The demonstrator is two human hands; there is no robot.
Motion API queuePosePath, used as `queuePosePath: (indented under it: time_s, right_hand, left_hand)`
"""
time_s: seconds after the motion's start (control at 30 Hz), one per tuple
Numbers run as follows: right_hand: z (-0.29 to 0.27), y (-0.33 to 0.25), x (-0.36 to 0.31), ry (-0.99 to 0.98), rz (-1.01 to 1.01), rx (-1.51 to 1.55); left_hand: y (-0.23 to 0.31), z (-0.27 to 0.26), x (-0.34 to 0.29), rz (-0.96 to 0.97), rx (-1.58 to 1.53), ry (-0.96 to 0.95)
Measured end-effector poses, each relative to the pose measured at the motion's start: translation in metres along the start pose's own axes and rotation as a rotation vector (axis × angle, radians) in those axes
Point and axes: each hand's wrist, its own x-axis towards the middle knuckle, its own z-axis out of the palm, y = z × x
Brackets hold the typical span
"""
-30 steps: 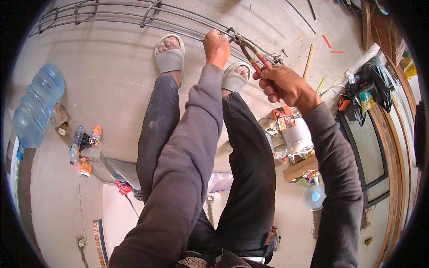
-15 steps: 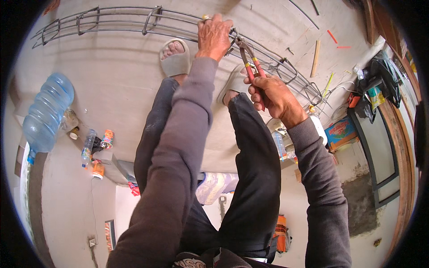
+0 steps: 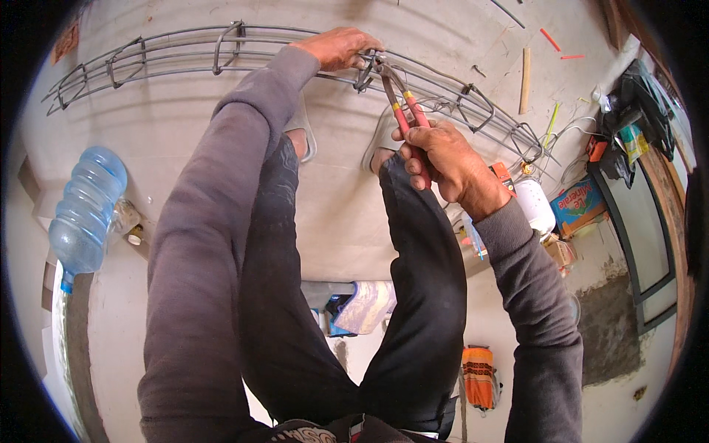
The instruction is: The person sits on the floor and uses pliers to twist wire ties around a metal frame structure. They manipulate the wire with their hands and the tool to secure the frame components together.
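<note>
A long cage of steel reinforcing bars with square stirrups (image 3: 218,53) spans the far part of the floor. My left hand (image 3: 338,49) is closed on its bars just left of a stirrup joint; some fingertips are hidden behind the steel. Red-handled pincers (image 3: 415,109) with yellow bands are gripped in my right hand (image 3: 450,159). Their metal jaws meet the cage at that joint, right beside my left fingertips. Whether the jaws are biting a tie wire there is too small to tell. Thin loose wire lies along the bars right of the pincers.
My slippered right foot (image 3: 384,140) is close below the cage. A large blue water bottle (image 3: 90,210) lies at the left. On the right are a wooden stick (image 3: 525,81), a white container (image 3: 533,207), a blue box (image 3: 578,209), black plastic bags (image 3: 641,111) and a dark frame (image 3: 628,258).
My left forearm has swung out to the left, and my left hand has turned while staying at the cage. The pincers remain in my right hand at the joint. The whole view has shifted slightly.
</note>
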Motion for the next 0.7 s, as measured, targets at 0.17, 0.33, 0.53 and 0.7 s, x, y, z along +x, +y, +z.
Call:
queuePosePath:
  time_s: [0.17,0.33,0.53,0.7]
  right_hand:
    - [0.011,0.004,0.0,0.026,-0.011,0.004]
    - [0.014,0.012,0.003,0.057,-0.006,0.04]
    - [0.025,0.025,0.007,0.097,-0.047,0.056]
    - [0.025,0.041,0.017,0.096,-0.081,0.133]
  left_hand:
    - [0.001,0.005,0.0,0.027,0.067,0.037]
    - [0.003,0.009,-0.003,0.038,0.059,0.132]
    - [0.005,0.007,-0.005,0.014,0.057,0.14]
    - [0.018,-0.001,-0.008,-0.023,0.078,0.122]
